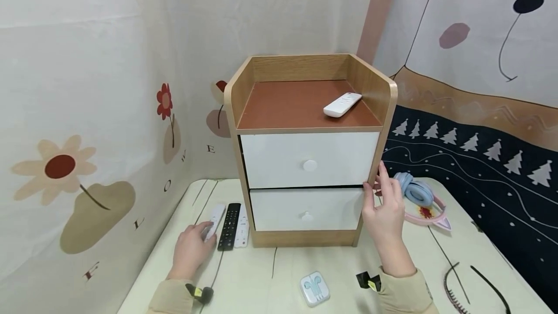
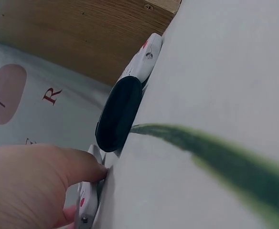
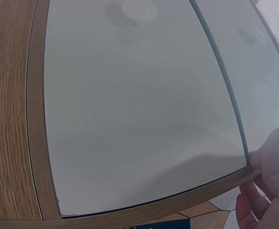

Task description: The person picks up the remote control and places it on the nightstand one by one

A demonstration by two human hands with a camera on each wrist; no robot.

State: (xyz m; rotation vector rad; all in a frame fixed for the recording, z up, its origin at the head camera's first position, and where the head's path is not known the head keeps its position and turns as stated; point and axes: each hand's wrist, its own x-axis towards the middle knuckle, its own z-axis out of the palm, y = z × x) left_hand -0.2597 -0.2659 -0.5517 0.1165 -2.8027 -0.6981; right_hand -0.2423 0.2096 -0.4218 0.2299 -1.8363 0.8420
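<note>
On the left of the table my left hand (image 1: 192,249) pinches a white remote control (image 1: 214,221) between thumb and fingers. A black remote control (image 1: 229,227) and another white remote control (image 1: 241,228) lie beside it, toward the cabinet. The wooden drawer cabinet (image 1: 303,239) stands upright with two white drawers, both pushed in. At its right front edge, my right hand (image 1: 385,207) grips the side panel, thumb on the front and fingers round the side. One more white remote control (image 1: 342,104) lies on the cabinet's brown top, near the right wall.
A boxed pair of earphones (image 1: 315,289) lies in front of the cabinet. To the right are blue headphones (image 1: 415,189) with a pink band and cat ear, and a dark hairband (image 1: 453,290) at the near side. Printed curtains (image 1: 109,86) hang close behind the table.
</note>
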